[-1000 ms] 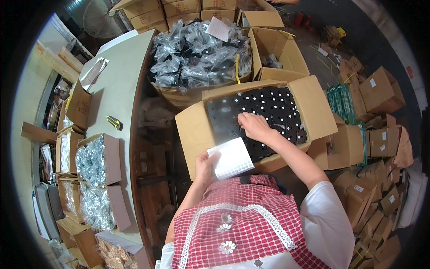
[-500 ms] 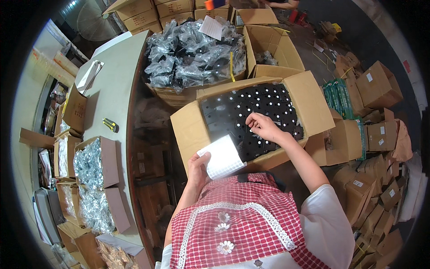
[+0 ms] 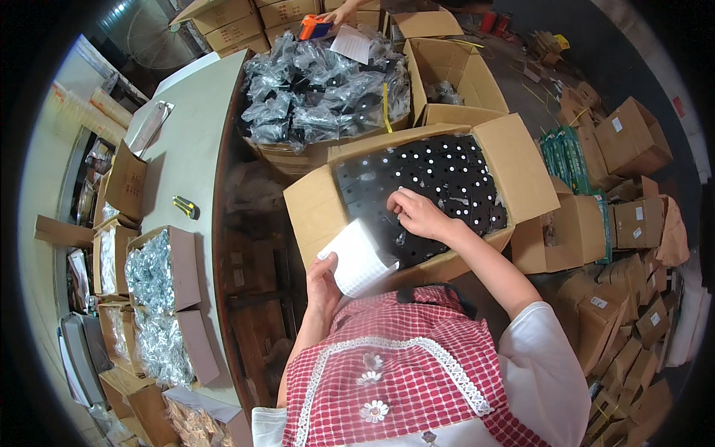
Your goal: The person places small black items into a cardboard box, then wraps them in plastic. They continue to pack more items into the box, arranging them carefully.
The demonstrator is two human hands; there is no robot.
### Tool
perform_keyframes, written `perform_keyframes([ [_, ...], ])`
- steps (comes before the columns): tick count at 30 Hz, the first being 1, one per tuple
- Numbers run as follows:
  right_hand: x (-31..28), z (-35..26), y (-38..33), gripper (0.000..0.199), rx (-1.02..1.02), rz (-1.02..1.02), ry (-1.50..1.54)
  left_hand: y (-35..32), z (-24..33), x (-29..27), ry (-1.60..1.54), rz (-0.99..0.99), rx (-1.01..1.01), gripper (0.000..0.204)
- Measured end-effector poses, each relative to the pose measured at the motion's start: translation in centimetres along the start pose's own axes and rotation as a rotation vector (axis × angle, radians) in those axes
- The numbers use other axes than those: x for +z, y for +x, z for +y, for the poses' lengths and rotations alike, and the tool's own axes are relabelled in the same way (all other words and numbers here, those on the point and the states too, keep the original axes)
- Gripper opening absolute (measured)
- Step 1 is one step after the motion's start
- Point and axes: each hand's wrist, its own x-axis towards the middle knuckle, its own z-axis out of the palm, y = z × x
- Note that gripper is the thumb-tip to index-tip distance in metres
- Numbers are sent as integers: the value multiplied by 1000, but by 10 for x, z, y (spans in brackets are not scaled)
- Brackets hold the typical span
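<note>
My left hand (image 3: 322,289) is closed on the edge of a sheet of small white round stickers (image 3: 360,257), tilted over the near left corner of an open cardboard box (image 3: 515,153). Rows of flat black pieces (image 3: 454,158) fill this box, many marked with a white dot and some under clear plastic. Above the middle of the black pieces is my right hand (image 3: 418,214), its fingers pinched together. Whatever lies between those fingertips is too small to make out.
Beyond the box stands a carton heaped with plastic-wrapped black parts (image 3: 320,97), a paper lying on top. Another person's hand (image 3: 342,13) holds an orange-and-blue tool (image 3: 314,28) there. A yellow-and-black utility knife (image 3: 186,207) lies on the table (image 3: 175,164) at left. Cartons (image 3: 631,138) crowd the right.
My right hand has moved left over the black pieces. The sticker sheet has shifted slightly left. At the top, the other person's tool has moved left and lower, and their hand now shows.
</note>
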Motion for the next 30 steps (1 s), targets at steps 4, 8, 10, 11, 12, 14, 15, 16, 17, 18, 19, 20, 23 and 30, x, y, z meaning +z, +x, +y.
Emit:
perform_keyframes([
  [4,14,-3,4,27,-112,-28,-386,6,-7,-10,182,32,50,46],
  [8,13,-20,12,33,-6,-68,-618,2,-7,-5,167,-43,78,36],
  [10,-3,-43,21,34,189,-87,-711,-2,-5,1,127,-77,87,27],
  [11,-18,-57,27,37,235,-85,-762,-3,-4,3,142,-39,65,27],
  [12,-33,-76,28,38,211,-16,-748,-4,-4,4,154,-28,62,26],
  [14,-63,-118,27,20,190,-37,-4,-3,-5,5,172,-8,59,25],
  [15,-74,-142,19,15,-63,7,191,-3,-5,4,179,0,52,25],
  [16,-82,-165,6,14,-281,75,389,-2,-7,2,188,0,45,24],
  [17,-90,-186,-6,14,-567,80,556,1,-9,1,161,-10,80,23],
  [18,-90,-205,-15,25,-825,73,861,2,-10,-1,178,11,102,24],
  [19,-94,-221,-26,25,-998,-42,1100,5,-12,-2,168,8,109,23],
  [20,-94,-235,-35,25,-1149,-100,1217,7,-12,-3,249,23,98,22],
  [23,-98,-265,-49,29,-1187,-202,1316,6,-13,-4,203,-3,61,23],
  [30,-109,-275,-54,46,-1158,-345,1426,4,-12,-2,138,18,46,25],
])
